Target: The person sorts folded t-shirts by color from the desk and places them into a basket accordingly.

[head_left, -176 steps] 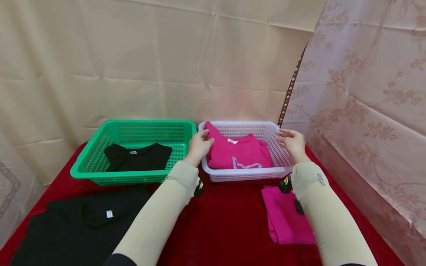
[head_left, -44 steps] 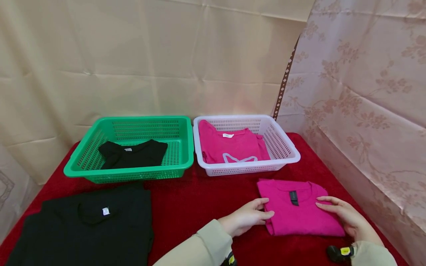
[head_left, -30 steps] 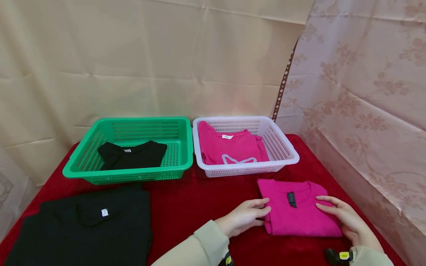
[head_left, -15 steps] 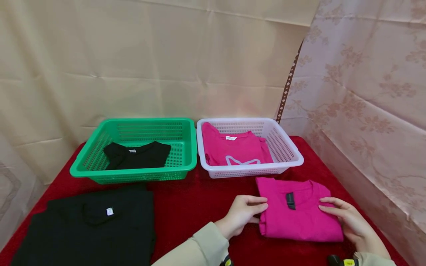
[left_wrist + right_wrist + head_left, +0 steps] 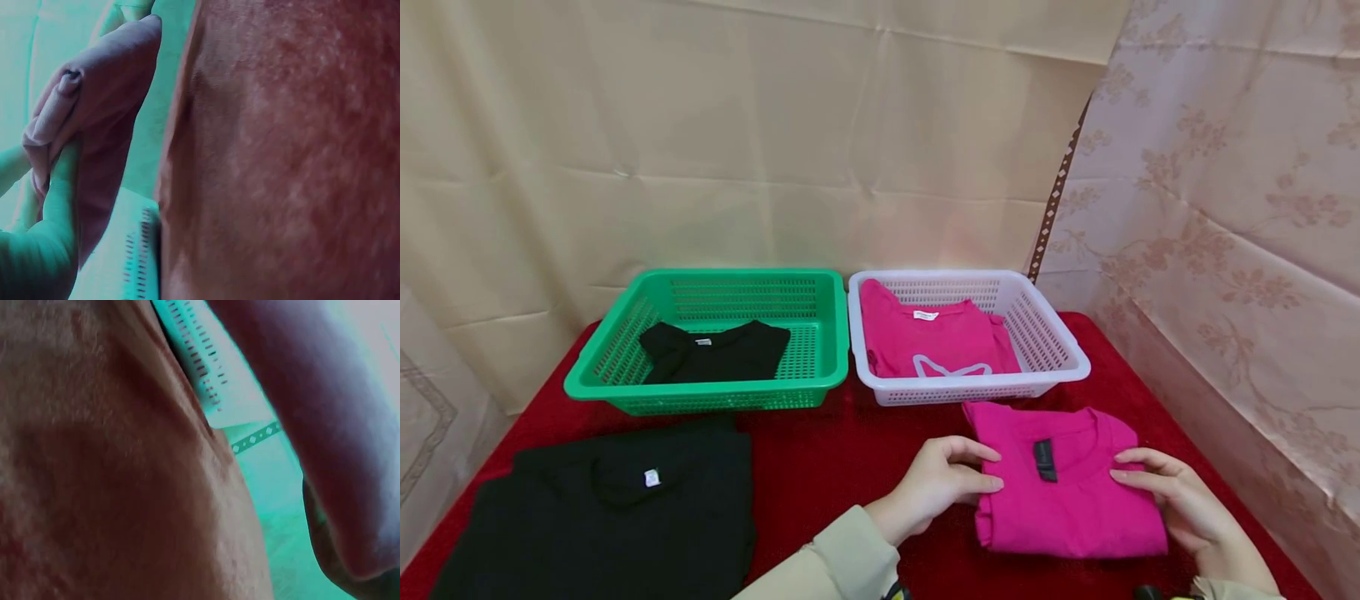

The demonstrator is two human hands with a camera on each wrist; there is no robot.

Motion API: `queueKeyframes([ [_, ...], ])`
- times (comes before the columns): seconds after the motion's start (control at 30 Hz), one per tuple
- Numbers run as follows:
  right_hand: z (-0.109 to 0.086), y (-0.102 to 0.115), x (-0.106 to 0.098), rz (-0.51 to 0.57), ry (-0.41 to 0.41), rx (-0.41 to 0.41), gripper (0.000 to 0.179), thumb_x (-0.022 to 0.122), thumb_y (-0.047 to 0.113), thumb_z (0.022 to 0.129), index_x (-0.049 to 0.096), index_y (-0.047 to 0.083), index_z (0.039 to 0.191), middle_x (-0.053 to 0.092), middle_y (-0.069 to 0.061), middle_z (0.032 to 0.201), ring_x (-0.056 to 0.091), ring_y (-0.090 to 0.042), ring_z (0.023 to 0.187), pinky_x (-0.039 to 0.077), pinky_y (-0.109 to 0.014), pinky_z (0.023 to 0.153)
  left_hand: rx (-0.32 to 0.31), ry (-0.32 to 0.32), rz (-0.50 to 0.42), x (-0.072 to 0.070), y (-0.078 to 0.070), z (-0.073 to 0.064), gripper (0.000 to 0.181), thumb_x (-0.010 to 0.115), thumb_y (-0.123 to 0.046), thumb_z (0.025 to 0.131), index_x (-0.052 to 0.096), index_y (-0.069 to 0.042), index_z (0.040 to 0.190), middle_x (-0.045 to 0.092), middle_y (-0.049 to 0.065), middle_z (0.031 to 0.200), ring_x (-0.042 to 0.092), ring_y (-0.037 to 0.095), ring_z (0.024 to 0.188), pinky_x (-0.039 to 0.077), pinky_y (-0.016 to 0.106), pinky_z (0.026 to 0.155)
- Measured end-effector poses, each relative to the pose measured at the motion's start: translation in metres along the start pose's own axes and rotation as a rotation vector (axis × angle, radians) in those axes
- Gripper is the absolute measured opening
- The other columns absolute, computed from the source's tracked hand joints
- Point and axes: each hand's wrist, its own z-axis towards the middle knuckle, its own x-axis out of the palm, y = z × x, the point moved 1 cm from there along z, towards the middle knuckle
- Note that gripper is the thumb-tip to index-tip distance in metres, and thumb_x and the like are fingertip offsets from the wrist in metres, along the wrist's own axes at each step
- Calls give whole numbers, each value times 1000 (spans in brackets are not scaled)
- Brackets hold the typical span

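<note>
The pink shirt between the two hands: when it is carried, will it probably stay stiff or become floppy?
Probably floppy: the pink shirt looks like soft cloth, so its middle may sag between the left hand and right hand. The layered folds at its left edge look unfastened and could open. Being cloth, it seems unlikely to break.

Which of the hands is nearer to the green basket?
Left. The left hand pinches the left side of the nearer pink shirt, right of and in front of the green basket; the right hand grips the shirt's right side, farther off.
</note>
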Motion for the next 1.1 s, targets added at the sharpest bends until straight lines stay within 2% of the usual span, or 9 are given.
queueKeyframes([
  [0.1, 0, 3, 6, -2, 9, -16, 52, 35, -6, 102, 73, 28, 109, 73, 10, 99, 71, -9, 86, 61, -31, 73, 12, -6, 21, -2, -6, -5, 29, 74, 5, 80, 72, 0, 109, 72, 8, 95, 70, 11, 74, 61, 32, 73],
  [0.17, 1, 6, 10, -14, -2, -24, 51, 35, -6, 102, 73, 28, 109, 72, 10, 100, 71, -9, 86, 61, -31, 72, 26, -23, 51, -5, -10, -7, 32, 74, 4, 80, 70, -2, 111, 72, 8, 98, 68, 9, 72, 60, 28, 72],
  [0.33, 5, 14, 22, -43, -20, -44, 49, 37, -5, 102, 72, 29, 110, 72, 10, 100, 71, -8, 85, 61, -31, 71, 67, -55, 140, -10, -19, -12, 42, 74, 3, 80, 67, -8, 120, 66, 5, 104, 62, 7, 68, 50, 19, 64],
  [0.6, 14, 25, 42, -62, -49, -87, 47, 40, -5, 101, 72, 28, 109, 72, 10, 99, 71, -8, 84, 60, -29, 70, 106, -37, 227, -16, -38, -22, 48, 75, 1, 82, 65, -9, 128, 65, 4, 91, 52, 10, 66, 44, 18, 58],
  [0.83, 25, 40, 58, -33, -109, -115, 43, 43, -4, 101, 73, 26, 110, 72, 9, 100, 71, -9, 85, 60, -28, 71, 122, -43, 303, -24, -61, -27, 54, 77, -2, 81, 61, -11, 132, 67, 6, 93, 60, 11, 75, 52, 20, 67],
  [0.93, 31, 48, 65, -12, -144, -113, 41, 45, -2, 101, 74, 26, 111, 71, 9, 102, 71, -9, 85, 60, -27, 72, 139, -61, 349, -28, -70, -27, 55, 78, -6, 81, 61, -13, 133, 65, 5, 95, 57, 12, 76, 51, 21, 67],
  [1.03, 37, 57, 73, 4, -149, -123, 42, 46, -2, 101, 74, 27, 112, 70, 10, 103, 71, -10, 83, 60, -28, 70, 149, -66, 372, -33, -79, -25, 57, 79, -9, 82, 59, -16, 136, 66, 5, 100, 60, 12, 80, 53, 22, 71],
  [1.1, 42, 63, 79, 5, -138, -135, 43, 46, -3, 100, 73, 27, 114, 70, 10, 104, 71, -10, 83, 60, -28, 70, 130, -60, 371, -36, -86, -24, 61, 79, -9, 82, 57, -17, 138, 67, 7, 105, 63, 13, 86, 56, 24, 75],
])
